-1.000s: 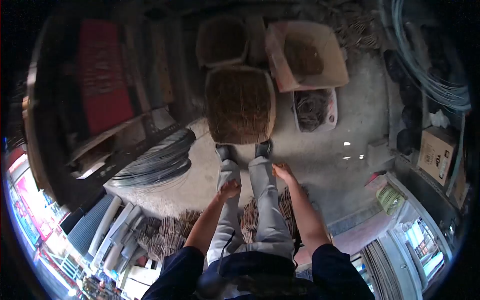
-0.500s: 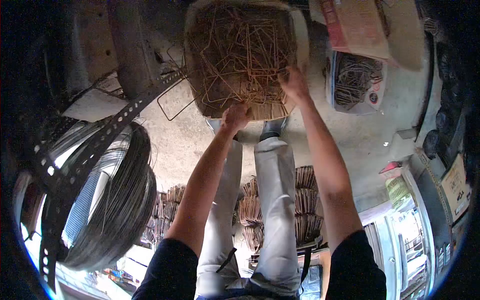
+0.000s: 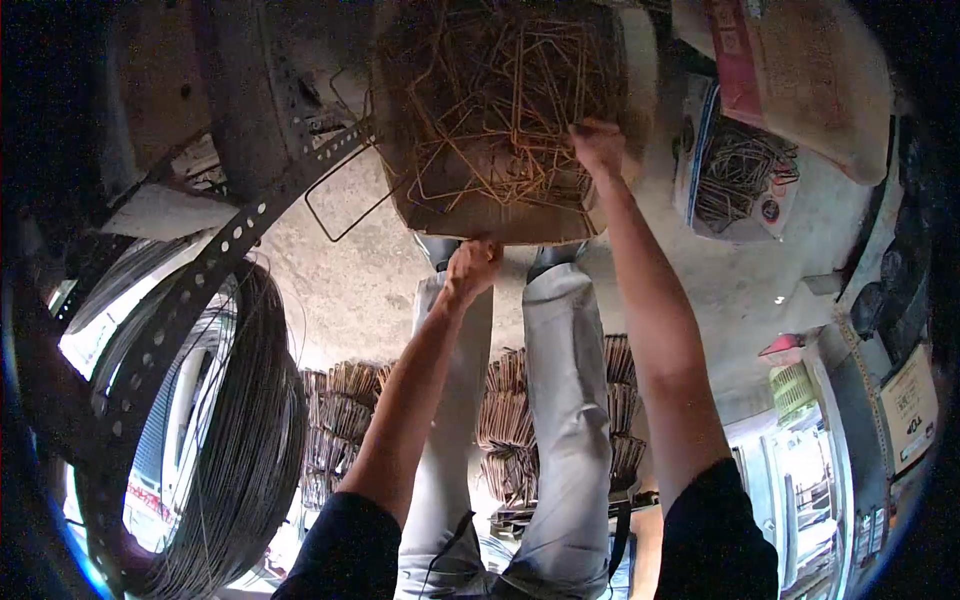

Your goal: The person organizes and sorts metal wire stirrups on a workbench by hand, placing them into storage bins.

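A cardboard box [image 3: 540, 228] full of tangled, rusty bent-wire frames [image 3: 500, 110] sits at my feet. At its near edge, my left hand [image 3: 474, 268] is closed with the fingertips on the cardboard rim. My right hand [image 3: 600, 150] is over the box's right side, its fingers curled in beside the wire frames. Whether it grips a wire or the cardboard is hidden. One bent wire loop [image 3: 345, 238] sticks out past the box's left side.
To the left stand a large coil of wire [image 3: 240, 430] and a perforated metal bar [image 3: 230, 235]. A smaller box of bent wire pieces [image 3: 735, 180] lies right, under a cardboard flap [image 3: 800, 80]. Bundled wire stacks [image 3: 505, 420] stand behind my legs.
My left hand has drawn back from over the box's near flap to its edge. The right hand has shifted slightly up and right. The whole view has also shifted.
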Tool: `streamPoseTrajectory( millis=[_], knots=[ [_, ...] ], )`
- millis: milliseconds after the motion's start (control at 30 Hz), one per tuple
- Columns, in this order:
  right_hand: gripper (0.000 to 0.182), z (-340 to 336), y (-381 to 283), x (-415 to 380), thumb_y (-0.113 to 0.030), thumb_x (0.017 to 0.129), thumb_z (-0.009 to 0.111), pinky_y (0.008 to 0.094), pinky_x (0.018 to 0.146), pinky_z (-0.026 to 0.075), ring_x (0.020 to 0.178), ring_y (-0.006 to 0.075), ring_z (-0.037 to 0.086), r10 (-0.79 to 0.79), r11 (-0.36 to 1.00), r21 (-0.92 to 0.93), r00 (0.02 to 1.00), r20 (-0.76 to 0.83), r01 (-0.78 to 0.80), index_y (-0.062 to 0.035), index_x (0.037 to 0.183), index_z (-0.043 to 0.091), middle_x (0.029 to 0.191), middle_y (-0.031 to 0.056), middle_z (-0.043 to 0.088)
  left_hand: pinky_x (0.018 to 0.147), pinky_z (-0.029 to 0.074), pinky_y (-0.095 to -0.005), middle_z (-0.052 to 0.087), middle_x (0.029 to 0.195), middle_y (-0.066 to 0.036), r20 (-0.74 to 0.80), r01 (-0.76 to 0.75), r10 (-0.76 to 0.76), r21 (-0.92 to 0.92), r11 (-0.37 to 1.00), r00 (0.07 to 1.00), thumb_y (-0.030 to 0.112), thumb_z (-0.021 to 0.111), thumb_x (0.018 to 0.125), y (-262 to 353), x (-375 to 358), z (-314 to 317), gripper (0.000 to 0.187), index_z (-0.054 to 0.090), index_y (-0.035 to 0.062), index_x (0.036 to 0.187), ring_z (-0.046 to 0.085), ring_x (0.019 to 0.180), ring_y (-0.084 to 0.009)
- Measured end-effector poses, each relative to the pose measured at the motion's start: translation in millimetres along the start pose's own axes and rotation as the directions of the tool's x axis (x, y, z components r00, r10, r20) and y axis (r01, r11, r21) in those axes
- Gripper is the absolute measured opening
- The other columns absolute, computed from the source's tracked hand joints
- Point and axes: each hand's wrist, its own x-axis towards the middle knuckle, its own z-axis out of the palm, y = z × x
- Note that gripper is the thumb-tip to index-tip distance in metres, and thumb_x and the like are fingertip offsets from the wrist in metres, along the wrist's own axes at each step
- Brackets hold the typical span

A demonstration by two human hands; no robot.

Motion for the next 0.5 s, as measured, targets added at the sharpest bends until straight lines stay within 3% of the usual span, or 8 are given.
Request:
streamPoseTrajectory(
  millis=[67, 200, 267, 300, 333, 400, 467, 500],
  knots=[
    [0.036, -2, 0, 0, -0.031, 0.081, 0.071, 0.0323, 0.063, 0.051, 0.069, 0.0195, 0.066, -0.085, 0.996, -0.041, 0.996, -0.037, 0.084, -0.0006, 0.097, 0.064, 0.079, 0.0104, 0.068, 0.071, 0.052, -0.0456, 0.064, 0.089, -0.021, -0.122, -0.003, -0.003, -0.042, 0.999, 0.993, 0.026, 0.056, 0.085, -12, -6, -4, 0.02, 0.063, 0.0089, 0.09, 0.063, 0.084, -0.0376],
    [0.02, 24, 30, -7, -0.023, 0.083, 0.069, 0.032, 0.056, 0.051, 0.068, 0.0151, 0.065, 0.253, 0.869, 0.391, 0.952, 0.174, -0.303, -0.0037, 0.08, 0.064, 0.076, 0.0052, 0.067, 0.073, 0.051, -0.0466, 0.065, 0.089, -0.02, 0.027, 0.122, -0.12, -0.045, 0.992, 0.992, 0.032, 0.052, 0.086, 7, -10, -36, 0.024, 0.064, 0.0119, 0.094, 0.062, 0.085, -0.0385],
    [0.016, -42, -30, -46, -0.019, 0.084, 0.068, 0.0311, 0.055, 0.05, 0.066, 0.0149, 0.064, -0.085, 0.988, -0.105, 0.969, 0.231, 0.111, -0.0039, 0.079, 0.063, 0.077, 0.0054, 0.065, 0.077, 0.05, -0.0463, 0.064, 0.091, -0.021, 0.08, 0.166, -0.163, -0.039, 0.985, 0.983, 0.032, 0.05, 0.088, 21, -12, -51, 0.027, 0.063, 0.0112, 0.099, 0.061, 0.089, -0.0399],
    [0.015, -48, -36, -58, -0.017, 0.083, 0.067, 0.031, 0.054, 0.05, 0.066, 0.0157, 0.064, 0.198, 0.909, 0.294, 0.926, 0.32, -0.296, -0.0032, 0.08, 0.063, 0.075, 0.005, 0.064, 0.077, 0.05, -0.0463, 0.064, 0.091, -0.021, 0.067, 0.156, -0.153, -0.044, 0.987, 0.986, 0.032, 0.05, 0.088, 22, -10, -51, 0.027, 0.063, 0.0112, 0.099, 0.061, 0.089, -0.0399],
    [0.014, -53, -38, -69, -0.016, 0.083, 0.067, 0.0309, 0.054, 0.05, 0.065, 0.0165, 0.064, 0.375, 0.53, 0.571, 0.777, 0.505, -0.627, -0.0026, 0.08, 0.064, 0.074, 0.0045, 0.063, 0.081, 0.049, -0.0452, 0.061, 0.099, -0.021, -0.09, -0.019, 0.059, 0.392, 0.92, 0.994, 0.033, 0.048, 0.09, 13, -2, -41, 0.029, 0.06, 0.011, 0.106, 0.06, 0.094, -0.0377],
    [0.009, -107, -59, -87, -0.01, 0.083, 0.065, 0.0312, 0.056, 0.053, 0.065, 0.019, 0.064, 0.227, 0.895, 0.219, 0.819, 0.527, -0.388, -0.0011, 0.084, 0.065, 0.075, 0.0059, 0.064, 0.087, 0.046, -0.043, 0.055, 0.115, -0.021, -0.077, -0.047, 0.53, 0.975, 0.217, 0.844, 0.035, 0.045, 0.092, -13, 19, -8, 0.037, 0.053, 0.0108, 0.12, 0.057, 0.103, -0.0334],
    [0.002, -13, 34, -110, -0.003, 0.082, 0.063, 0.0334, 0.056, 0.055, 0.067, 0.0212, 0.065, 0.263, 0.701, 0.517, 0.852, 0.453, -0.491, -0.0004, 0.082, 0.063, 0.081, 0.0079, 0.065, 0.094, 0.044, -0.0408, 0.049, 0.132, -0.02, 0.307, 0.308, 0.706, 0.739, -0.599, 0.638, 0.037, 0.041, 0.095, -17, 31, 5, 0.047, 0.046, 0.0105, 0.134, 0.055, 0.113, -0.029],
    [0.002, -85, 9, -123, -0.003, 0.082, 0.063, 0.0334, 0.056, 0.055, 0.067, 0.0212, 0.065, 0.256, 0.709, 0.519, 0.86, 0.442, -0.478, -0.0004, 0.082, 0.063, 0.081, 0.0079, 0.065, 0.094, 0.044, -0.0408, 0.049, 0.132, -0.02, 0.294, 0.323, 0.714, 0.738, -0.592, 0.635, 0.037, 0.041, 0.095, -4, 29, 2, 0.047, 0.046, 0.0105, 0.134, 0.055, 0.113, -0.029]
  ],
)
